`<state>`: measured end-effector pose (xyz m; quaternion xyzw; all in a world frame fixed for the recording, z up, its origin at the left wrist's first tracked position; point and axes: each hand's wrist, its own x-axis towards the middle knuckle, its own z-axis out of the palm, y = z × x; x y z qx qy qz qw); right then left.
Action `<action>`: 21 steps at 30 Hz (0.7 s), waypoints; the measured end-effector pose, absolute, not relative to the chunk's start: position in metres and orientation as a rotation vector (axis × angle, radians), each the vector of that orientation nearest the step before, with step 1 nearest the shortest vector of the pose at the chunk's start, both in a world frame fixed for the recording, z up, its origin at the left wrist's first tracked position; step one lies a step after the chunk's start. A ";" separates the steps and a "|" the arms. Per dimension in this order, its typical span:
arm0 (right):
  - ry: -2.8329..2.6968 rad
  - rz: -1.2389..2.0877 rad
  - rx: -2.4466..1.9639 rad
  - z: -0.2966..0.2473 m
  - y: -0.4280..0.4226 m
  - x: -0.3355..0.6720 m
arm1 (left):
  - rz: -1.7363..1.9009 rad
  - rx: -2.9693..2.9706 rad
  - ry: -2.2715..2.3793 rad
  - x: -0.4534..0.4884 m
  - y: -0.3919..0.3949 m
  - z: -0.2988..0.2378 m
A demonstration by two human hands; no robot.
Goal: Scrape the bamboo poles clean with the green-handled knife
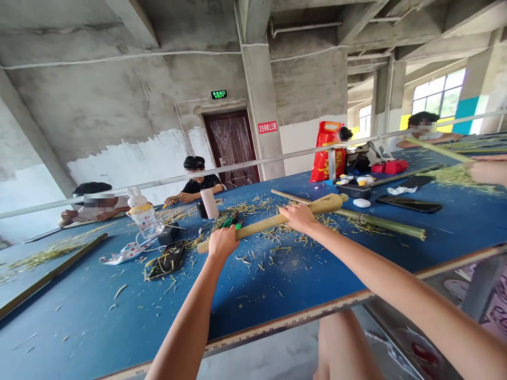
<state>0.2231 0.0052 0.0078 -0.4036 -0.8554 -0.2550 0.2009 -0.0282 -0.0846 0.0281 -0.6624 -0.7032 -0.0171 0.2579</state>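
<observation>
A long pale bamboo stalk [261, 226] lies slanted across the blue table [119, 322]. My left hand [223, 241] is closed around its near left end, with green-handled pliers [232, 221] just behind the hand. My right hand [300, 216] is closed on the stalk further right, close to its thick knobby end [330, 202]. Bamboo shavings litter the table under and around the stalk.
A green bamboo stalk [380, 222] lies to the right. Near it are a phone [410, 203], a white roll [209, 203], a bunny bottle [142, 214], a black pouch [166, 259] and a red bag [328, 150]. Several people sit at the far side behind a metal rail [253, 163].
</observation>
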 end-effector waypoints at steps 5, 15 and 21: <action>-2.277 -0.875 -1.063 0.006 0.009 0.229 | -0.017 -1.998 -2.030 -0.023 -0.080 0.026; -2.355 -0.603 -1.299 0.013 -0.008 0.210 | -0.322 -1.709 -1.820 -0.032 -0.093 0.034; -2.339 -0.543 -1.271 0.001 -0.007 0.205 | -0.140 -1.741 -1.911 -0.029 -0.089 0.034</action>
